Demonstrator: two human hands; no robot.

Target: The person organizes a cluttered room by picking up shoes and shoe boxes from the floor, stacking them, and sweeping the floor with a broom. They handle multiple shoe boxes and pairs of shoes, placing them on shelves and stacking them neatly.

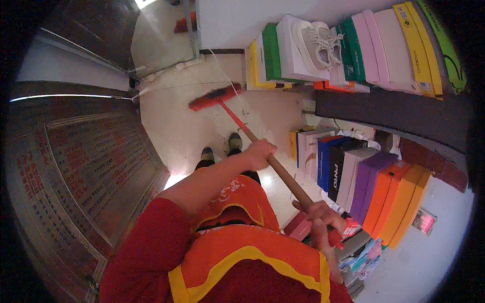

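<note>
A broom with a red head (216,96) and a long wooden handle (286,178) slants across the view. Its dark-bristled head lies on the light tiled floor (163,110), beyond the wearer's shoes. My left hand (261,153) is closed around the handle where the wood meets the red socket. Closer to the handle's red end cap, my right hand (322,219) grips the upper part. A thin pale cord (219,68) hangs down across the broom head.
Stacked shoe boxes (382,45) fill a shelf at the upper right, with white sneakers (316,45) on one box. More shoe boxes (356,178) stand below. A dark wooden door (91,163) bearing writing is at the left. A glass panel's edge (191,30) stands at the top.
</note>
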